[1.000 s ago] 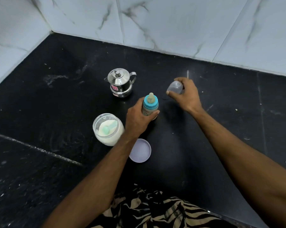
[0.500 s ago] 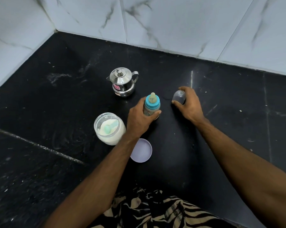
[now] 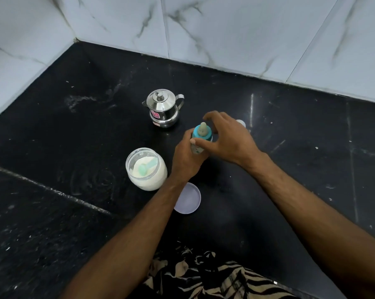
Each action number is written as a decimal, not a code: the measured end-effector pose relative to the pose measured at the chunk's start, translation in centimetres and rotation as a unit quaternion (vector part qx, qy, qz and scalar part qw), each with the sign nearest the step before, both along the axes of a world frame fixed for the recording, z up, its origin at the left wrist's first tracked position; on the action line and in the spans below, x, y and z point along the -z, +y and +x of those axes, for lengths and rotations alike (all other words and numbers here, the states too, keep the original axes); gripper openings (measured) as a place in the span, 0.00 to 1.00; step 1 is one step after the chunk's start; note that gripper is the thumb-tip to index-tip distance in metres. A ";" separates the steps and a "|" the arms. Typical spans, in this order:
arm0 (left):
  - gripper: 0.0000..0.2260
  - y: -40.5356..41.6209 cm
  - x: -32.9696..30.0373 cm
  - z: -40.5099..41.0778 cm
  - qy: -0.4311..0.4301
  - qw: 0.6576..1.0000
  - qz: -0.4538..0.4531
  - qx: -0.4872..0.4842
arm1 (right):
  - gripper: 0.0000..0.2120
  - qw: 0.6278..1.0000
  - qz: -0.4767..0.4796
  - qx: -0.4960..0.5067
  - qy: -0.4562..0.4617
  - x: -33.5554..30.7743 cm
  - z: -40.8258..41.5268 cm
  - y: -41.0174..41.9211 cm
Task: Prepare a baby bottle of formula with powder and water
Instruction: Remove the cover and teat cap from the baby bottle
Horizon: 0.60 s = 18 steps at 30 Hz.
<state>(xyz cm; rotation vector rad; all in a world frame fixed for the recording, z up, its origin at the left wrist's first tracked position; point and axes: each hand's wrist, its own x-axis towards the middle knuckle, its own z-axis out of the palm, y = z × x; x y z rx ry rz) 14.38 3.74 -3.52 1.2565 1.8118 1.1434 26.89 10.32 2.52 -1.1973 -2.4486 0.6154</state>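
Observation:
A small baby bottle [image 3: 201,134] with a blue collar and a grey teat stands upright on the black counter. My left hand [image 3: 187,157] is wrapped around its body. My right hand [image 3: 227,139] hovers at the blue collar with fingers spread around it; I cannot tell if they touch. The clear bottle cap [image 3: 241,123] rests on the counter behind my right hand, mostly hidden. To the left stands an open jar of white powder [image 3: 146,169] with a green scoop [image 3: 146,167] inside. A lidded steel water pot [image 3: 163,107] stands farther back.
The jar's round pale lid [image 3: 187,198] lies flat on the counter [image 3: 74,130] just under my left forearm. White marble walls [image 3: 203,29] close off the back and left. Patterned cloth [image 3: 214,277] shows at the near edge.
My right hand set the clear cap down on the counter to the right of the bottle, let go, and moved left to the bottle's collar. My left hand stayed on the bottle.

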 end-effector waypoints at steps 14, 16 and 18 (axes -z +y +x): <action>0.27 1.4 1.7 0.2 0.046 0.998 -0.051 -0.002 | 0.26 0.995 0.072 -0.015 -0.069 0.9 -1.4 0.0; 0.28 1.5 1.8 0.1 0.050 0.997 -0.057 0.003 | 0.24 0.994 0.074 -0.041 -0.063 0.9 -1.1 0.4; 0.29 1.5 1.8 -0.1 0.048 0.997 -0.062 0.008 | 0.23 0.993 0.080 -0.069 -0.061 0.9 -1.0 0.8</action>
